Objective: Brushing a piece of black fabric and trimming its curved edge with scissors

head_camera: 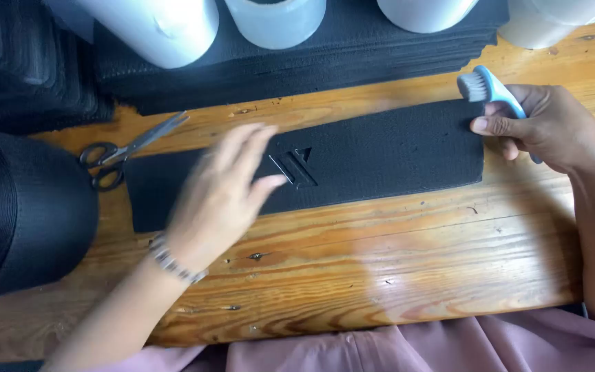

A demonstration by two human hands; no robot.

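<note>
A person in pink cloth sits at a worn wooden table, both hands at work on a long black fabric panel that lies flat across the boards. The left hand, a beaded bracelet at the wrist, is blurred with motion over the left half of the panel, fingers spread and open, holding nothing; whether the palm touches the cloth cannot be told. A raised angular emblem marks the panel just beside the fingertips. At the panel's right end the right hand is closed around a blue-handled brush, white bristles lifted clear of the fabric's upper corner. Brushing such a surface looks best done with the free hand pressing the panel flat so it does not creep, strokes running one way along its length, and a lighter touch over the emblem's edges. Scissors lie beside the panel's left end, blades well apart from the hands. A large roll of black webbing sits at the left edge. Beyond, a stack of black panels carries white rolls.
</note>
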